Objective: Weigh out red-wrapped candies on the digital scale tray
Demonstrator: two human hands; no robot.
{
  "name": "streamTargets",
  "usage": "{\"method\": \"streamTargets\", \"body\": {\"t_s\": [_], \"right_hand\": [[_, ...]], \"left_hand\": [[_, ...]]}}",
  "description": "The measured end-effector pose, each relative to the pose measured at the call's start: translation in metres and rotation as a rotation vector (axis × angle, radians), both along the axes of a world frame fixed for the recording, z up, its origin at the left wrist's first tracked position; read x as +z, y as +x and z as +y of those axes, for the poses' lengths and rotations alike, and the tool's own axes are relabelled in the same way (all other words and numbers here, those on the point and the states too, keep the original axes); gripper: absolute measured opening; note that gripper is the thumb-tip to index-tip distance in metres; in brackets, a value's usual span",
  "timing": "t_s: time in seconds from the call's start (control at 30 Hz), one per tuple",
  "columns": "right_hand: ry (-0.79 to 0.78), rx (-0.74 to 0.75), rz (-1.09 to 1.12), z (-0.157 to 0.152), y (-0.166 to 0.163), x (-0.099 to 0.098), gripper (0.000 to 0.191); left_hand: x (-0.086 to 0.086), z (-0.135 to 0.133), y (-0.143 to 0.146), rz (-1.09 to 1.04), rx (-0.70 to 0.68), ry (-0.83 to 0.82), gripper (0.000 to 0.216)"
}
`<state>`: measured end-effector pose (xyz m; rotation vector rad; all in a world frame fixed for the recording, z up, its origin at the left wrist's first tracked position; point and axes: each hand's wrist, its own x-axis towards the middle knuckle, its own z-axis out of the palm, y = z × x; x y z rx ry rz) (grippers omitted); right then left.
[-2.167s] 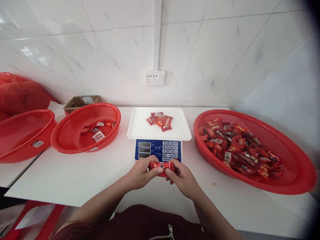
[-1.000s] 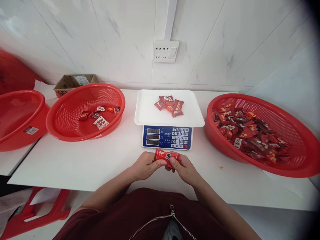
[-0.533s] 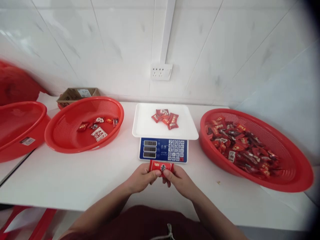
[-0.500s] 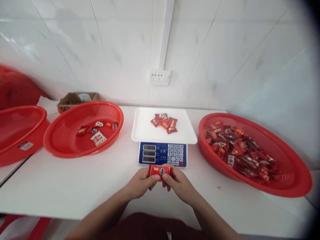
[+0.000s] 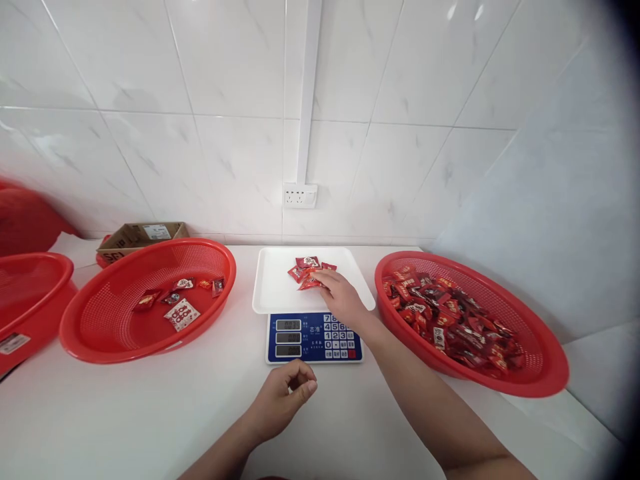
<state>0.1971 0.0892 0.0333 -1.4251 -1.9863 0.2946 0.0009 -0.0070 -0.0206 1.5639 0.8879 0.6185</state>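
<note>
My right hand [image 5: 343, 297] reaches over the white tray [image 5: 267, 293] of a digital scale. Its fingers close on a red wrapped candy [image 5: 310, 280], low over a small pile of similar red-wrapped candies [image 5: 306, 261] that it partly hides. My left hand [image 5: 285, 395] hovers in front of the scale's blue keypad panel [image 5: 315, 343]. Its fingers are loosely curled, the thumb close to the index finger, and nothing shows in them.
A red basket [image 5: 550, 360] full of wrapped candies stands at the right. Left of the scale, another red basket [image 5: 90, 333] holds several packets. A further red basket [image 5: 35, 313] is at the far left, and a cardboard box [image 5: 117, 248] sits by the wall.
Both hands held a red wrapped candy in front of the scale. The left has let go; the right has carried a candy forward to the tray. The camera view has tilted up.
</note>
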Motion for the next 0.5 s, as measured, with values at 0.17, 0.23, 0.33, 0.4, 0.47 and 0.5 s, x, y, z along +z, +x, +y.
{"method": "streamTargets", "body": {"t_s": [0.17,0.23,0.33,0.4,0.47,0.5], "right_hand": [[-0.183,0.042,-0.259,0.0049,0.0012,-0.0003,0.047],[-0.216,0.055,-0.289,0.0028,0.0005,0.0012,0.045],[-0.234,0.06,-0.319,0.0013,-0.0005,0.0027,0.047],[-0.21,0.057,-0.328,0.0012,-0.0006,0.0034,0.043],[-0.184,0.058,-0.323,0.0016,-0.0004,0.0046,0.039],[-0.186,0.067,-0.312,0.0024,-0.0003,0.0054,0.039]], "left_hand": [[0.0027,0.0005,-0.0014,0.036,0.003,0.039,0.019],[0.0032,0.0007,-0.0015,0.046,-0.007,0.047,0.019],[0.0032,0.0006,-0.0013,0.052,-0.029,0.052,0.019],[0.0029,0.0003,-0.0011,0.059,-0.031,0.055,0.02],[0.0026,0.0,-0.001,0.069,-0.024,0.057,0.02],[0.0024,-0.0001,-0.0009,0.073,-0.021,0.057,0.02]]}}
